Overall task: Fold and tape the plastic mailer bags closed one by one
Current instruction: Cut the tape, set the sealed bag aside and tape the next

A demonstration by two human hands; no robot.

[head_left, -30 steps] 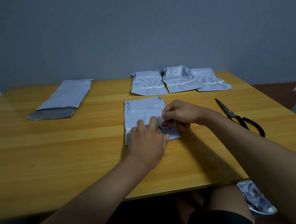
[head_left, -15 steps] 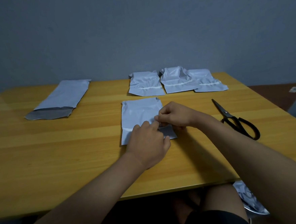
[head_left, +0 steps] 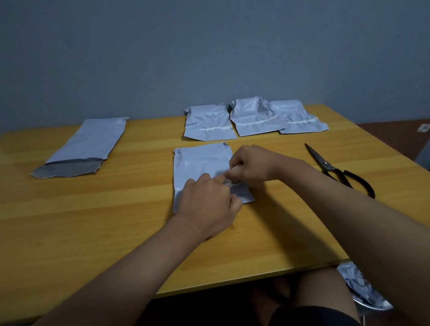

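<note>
Three sealed mailers are laid at the table's far edge, a fourth mailer at centre is pinched by left hand and right hand, apparently peeling its strip, while one unfolded mailer remains.

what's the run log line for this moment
step: sealing mailer | left hand: on mailer | right hand: pinching at flap | done: three bags at back | scissors: idle
</note>
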